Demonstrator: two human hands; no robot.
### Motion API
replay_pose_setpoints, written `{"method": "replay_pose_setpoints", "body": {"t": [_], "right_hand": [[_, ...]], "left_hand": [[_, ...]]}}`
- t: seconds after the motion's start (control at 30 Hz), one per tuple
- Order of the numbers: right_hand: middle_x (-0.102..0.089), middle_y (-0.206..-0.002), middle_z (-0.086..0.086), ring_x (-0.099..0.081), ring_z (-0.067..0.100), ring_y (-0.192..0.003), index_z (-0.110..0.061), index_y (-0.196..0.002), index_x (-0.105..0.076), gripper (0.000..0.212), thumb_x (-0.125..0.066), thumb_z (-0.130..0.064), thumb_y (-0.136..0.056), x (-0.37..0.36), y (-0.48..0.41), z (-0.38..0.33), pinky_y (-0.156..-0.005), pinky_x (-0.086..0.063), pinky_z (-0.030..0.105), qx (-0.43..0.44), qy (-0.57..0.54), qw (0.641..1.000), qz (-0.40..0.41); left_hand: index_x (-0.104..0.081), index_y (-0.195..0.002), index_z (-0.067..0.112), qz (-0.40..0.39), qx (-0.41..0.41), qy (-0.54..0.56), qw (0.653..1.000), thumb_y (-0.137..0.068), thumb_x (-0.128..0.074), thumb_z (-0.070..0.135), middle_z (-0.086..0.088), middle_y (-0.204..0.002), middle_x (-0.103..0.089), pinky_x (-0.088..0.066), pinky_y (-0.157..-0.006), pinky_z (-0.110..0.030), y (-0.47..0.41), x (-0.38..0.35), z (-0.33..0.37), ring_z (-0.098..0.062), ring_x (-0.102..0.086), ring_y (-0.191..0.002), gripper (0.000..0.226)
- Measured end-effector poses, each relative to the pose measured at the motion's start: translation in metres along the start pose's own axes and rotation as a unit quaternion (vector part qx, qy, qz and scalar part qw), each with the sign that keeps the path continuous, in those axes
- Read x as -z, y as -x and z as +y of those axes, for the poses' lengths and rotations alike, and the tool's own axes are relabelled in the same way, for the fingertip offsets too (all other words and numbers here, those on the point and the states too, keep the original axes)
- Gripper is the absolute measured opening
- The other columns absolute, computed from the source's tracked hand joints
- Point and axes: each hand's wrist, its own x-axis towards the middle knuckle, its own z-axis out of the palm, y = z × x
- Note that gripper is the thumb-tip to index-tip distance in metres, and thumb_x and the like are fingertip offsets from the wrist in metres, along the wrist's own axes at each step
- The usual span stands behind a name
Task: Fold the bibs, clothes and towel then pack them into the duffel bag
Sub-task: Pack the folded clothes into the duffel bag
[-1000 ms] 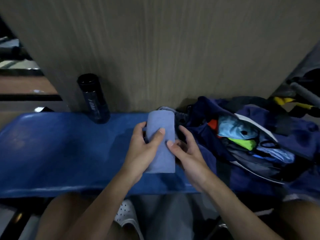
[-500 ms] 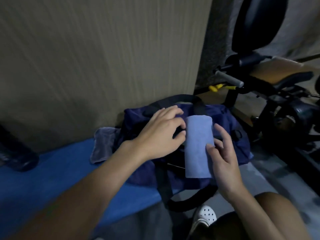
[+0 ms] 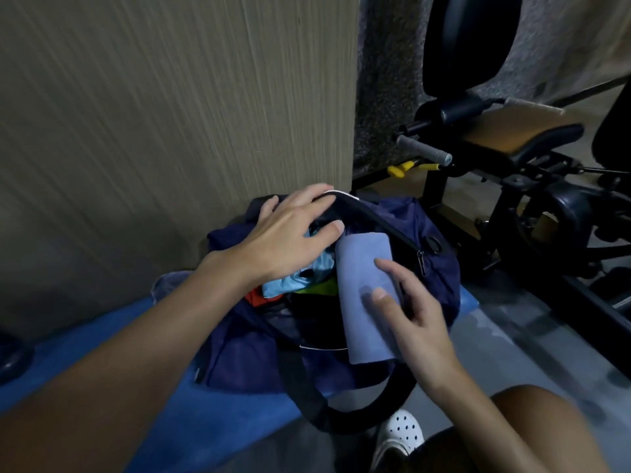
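Left hand point(image 3: 293, 233): my fingers spread flat, pressing the duffel bag point(image 3: 440, 268) rim;
Right hand point(image 3: 420, 322): pinching the folded towel point(image 3: 358, 268); fingers behind it hidden

Bare arms, one white shoe

Both forearms are uncovered down to the left hand point(image 3: 290, 240) and right hand point(image 3: 416, 319); a white clog-style shoe point(image 3: 401, 435) dotted with round holes shows beside a bare knee point(image 3: 532, 421).

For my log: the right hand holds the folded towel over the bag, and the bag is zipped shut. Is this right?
The bag is open, not zipped shut: the head view shows clothes inside it and the left hand on its rim. The right hand does hold the folded towel over it.
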Motion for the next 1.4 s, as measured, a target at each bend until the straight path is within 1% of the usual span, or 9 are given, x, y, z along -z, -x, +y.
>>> {"method": "replay_pose_setpoints", "body": {"t": [0.2, 0.27, 0.4, 0.53, 0.67, 0.93, 1.07, 1.2, 1.4], "right_hand": [[-0.044, -0.128, -0.016, -0.039, -0.024, -0.111, -0.031, -0.137, -0.047, 0.056, -0.071, -0.032, -0.087, -0.028, -0.038, -0.004, -0.088, -0.031, -0.002, 0.002, 0.086, 0.996, -0.013], [-0.045, -0.131, -0.009, -0.043, -0.013, -0.116, -0.031, -0.140, -0.045, 0.061, -0.073, -0.034, -0.085, -0.033, -0.055, 0.000, -0.096, -0.034, 0.006, -0.010, 0.120, 0.993, -0.019], [-0.042, -0.141, 0.003, -0.041, 0.028, -0.131, -0.032, -0.148, -0.031, 0.083, -0.058, -0.058, -0.073, -0.042, -0.086, 0.016, -0.110, -0.033, 0.045, -0.069, 0.266, 0.961, -0.041], [-0.040, -0.145, 0.006, -0.030, 0.033, -0.134, -0.024, -0.151, -0.022, 0.082, -0.056, -0.056, -0.083, -0.049, -0.102, 0.025, -0.109, -0.022, 0.047, -0.075, 0.416, 0.905, -0.037], [-0.059, -0.129, 0.012, -0.052, 0.035, -0.121, -0.018, -0.141, -0.032, 0.068, -0.063, -0.041, -0.085, -0.051, -0.105, 0.019, -0.100, -0.038, 0.044, -0.077, 0.352, 0.933, 0.023], [-0.060, -0.128, 0.009, -0.054, 0.029, -0.121, -0.016, -0.133, -0.049, 0.050, -0.067, -0.026, -0.087, -0.059, -0.117, 0.010, -0.100, -0.044, 0.038, -0.095, 0.164, 0.974, 0.122], [-0.052, -0.133, 0.013, -0.044, 0.035, -0.125, -0.023, -0.135, -0.050, 0.042, -0.050, -0.035, -0.095, -0.065, -0.116, 0.024, -0.102, -0.032, 0.045, -0.060, 0.361, 0.928, 0.069], [-0.039, -0.149, 0.002, -0.030, 0.023, -0.135, -0.028, -0.137, -0.048, 0.057, -0.035, -0.052, -0.086, -0.066, -0.094, 0.025, -0.107, -0.024, 0.046, 0.109, 0.455, 0.883, 0.042], [-0.018, -0.161, 0.000, -0.008, 0.023, -0.147, -0.028, -0.152, -0.021, 0.087, -0.011, -0.069, -0.076, -0.069, -0.106, 0.035, -0.116, -0.003, 0.050, 0.063, 0.543, 0.835, -0.062]], "left_hand": [[-0.040, -0.150, 0.024, 0.000, -0.012, 0.002, 1.000, -0.079, -0.018, 0.072, 0.022, -0.158, -0.024, -0.016, -0.118, -0.056, -0.011, 0.012, -0.008, -0.001, -0.024, -0.145, 0.089], [-0.038, -0.151, 0.024, -0.002, -0.016, 0.006, 1.000, -0.079, -0.018, 0.073, 0.023, -0.158, -0.023, -0.015, -0.118, -0.056, -0.013, 0.016, -0.010, 0.000, -0.024, -0.144, 0.089], [-0.038, -0.152, 0.024, 0.005, -0.021, 0.025, 0.999, -0.079, -0.016, 0.074, 0.025, -0.157, -0.023, -0.014, -0.118, -0.055, -0.020, 0.022, -0.008, 0.001, -0.026, -0.143, 0.091], [-0.039, -0.151, 0.024, -0.005, -0.030, 0.031, 0.999, -0.080, -0.017, 0.073, 0.028, -0.155, -0.023, -0.014, -0.118, -0.055, -0.023, 0.023, -0.006, 0.004, -0.028, -0.140, 0.090], [-0.037, -0.152, 0.024, -0.005, -0.030, 0.029, 0.999, -0.081, -0.017, 0.074, 0.029, -0.155, -0.021, -0.012, -0.119, -0.054, -0.023, 0.022, -0.011, 0.005, -0.027, -0.140, 0.090], [-0.035, -0.152, 0.024, -0.011, -0.027, 0.030, 0.999, -0.079, -0.015, 0.073, 0.028, -0.156, -0.018, -0.009, -0.120, -0.055, -0.021, 0.025, -0.012, 0.004, -0.024, -0.142, 0.091], [-0.034, -0.153, 0.024, -0.017, -0.032, 0.026, 0.999, -0.079, -0.018, 0.073, 0.028, -0.156, -0.018, -0.012, -0.119, -0.054, -0.019, 0.026, -0.015, 0.003, -0.025, -0.142, 0.090], [-0.034, -0.152, 0.024, -0.012, -0.058, 0.008, 0.998, -0.079, -0.030, 0.066, 0.026, -0.156, -0.019, -0.021, -0.117, -0.055, -0.016, 0.028, -0.021, -0.001, -0.028, -0.142, 0.085], [-0.030, -0.155, 0.023, -0.035, -0.072, 0.001, 0.997, -0.076, -0.046, 0.048, 0.024, -0.157, -0.016, -0.019, -0.118, -0.052, -0.010, 0.031, -0.024, -0.001, -0.025, -0.144, 0.084]]}}
